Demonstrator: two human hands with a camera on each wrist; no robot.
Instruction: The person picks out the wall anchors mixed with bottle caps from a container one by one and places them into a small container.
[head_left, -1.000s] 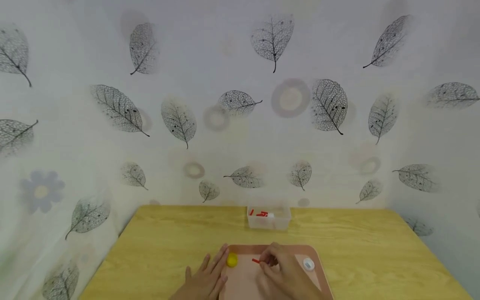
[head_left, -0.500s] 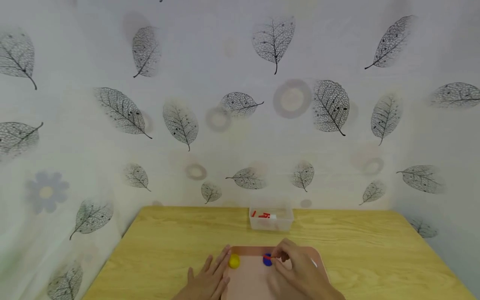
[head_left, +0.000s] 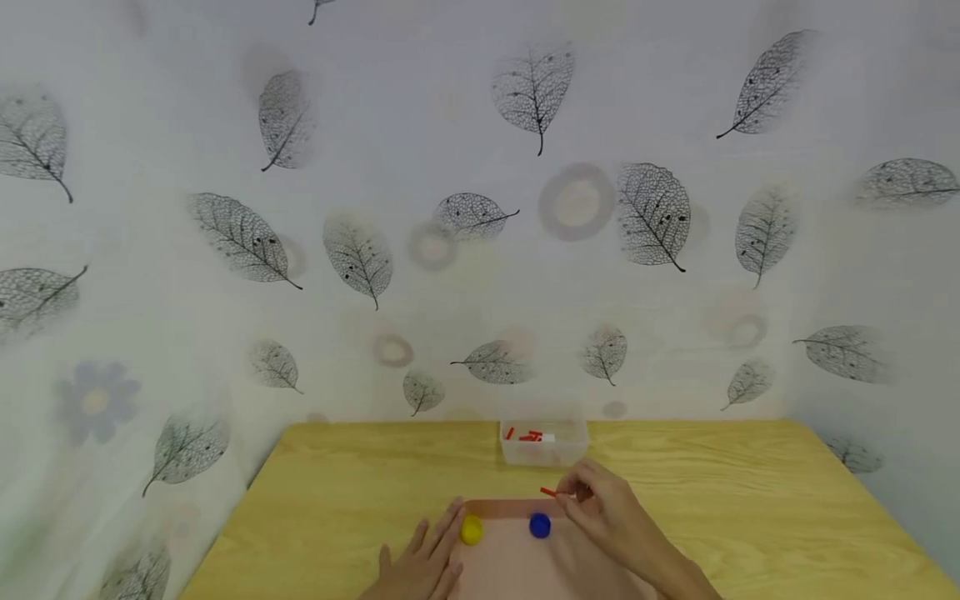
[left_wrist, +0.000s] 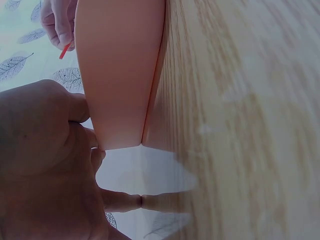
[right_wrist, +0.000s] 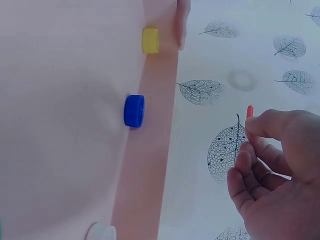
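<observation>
My right hand [head_left: 611, 517] pinches a short red stick [head_left: 548, 492] between thumb and fingertips, raised near the far rim of the pink tray [head_left: 495, 571]. In the right wrist view the stick's end pokes out above the pinching fingers. Fingers extended, my left hand [head_left: 420, 562] rests against the tray's left edge. A yellow bottle cap [head_left: 471, 530] lies in the tray's far left corner. To its right is a blue bottle cap [head_left: 540, 526], apart from my right hand. A white cap [right_wrist: 101, 232] shows in the right wrist view; my right hand hides it from the head view.
A clear plastic box [head_left: 543, 454] stands behind the tray, with several red sticks [head_left: 531, 436] and something white inside. The wooden table [head_left: 360, 475] reaches back to a leaf-print cloth [head_left: 480, 283]. A sliver of green [right_wrist: 1, 231] shows at the right wrist view's edge.
My right hand has moved right and away from me with the red stick, passing over the blue cap and uncovering it. The white cap has gone behind that hand. My left hand stays at the tray.
</observation>
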